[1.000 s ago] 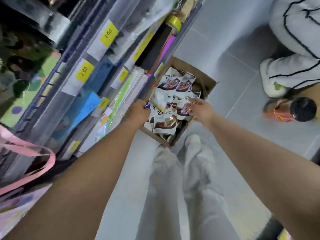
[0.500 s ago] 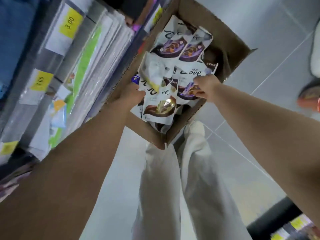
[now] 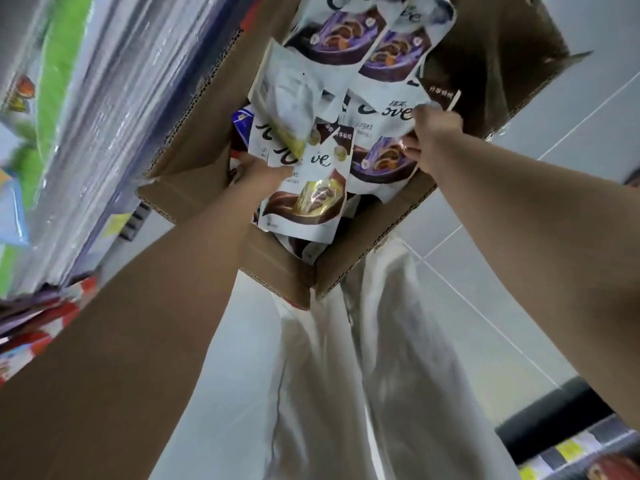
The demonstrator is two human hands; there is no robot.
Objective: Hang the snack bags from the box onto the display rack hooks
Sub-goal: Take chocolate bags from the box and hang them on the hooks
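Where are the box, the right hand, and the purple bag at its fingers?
box (image 3: 187, 192): head view, left flap.
right hand (image 3: 434, 140): head view, back of hand.
purple bag (image 3: 377, 161): head view, purple picture.

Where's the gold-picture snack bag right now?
Head view: the gold bag lies at the near end of the cardboard box, against the left hand, left of the purple bag the right hand grips.
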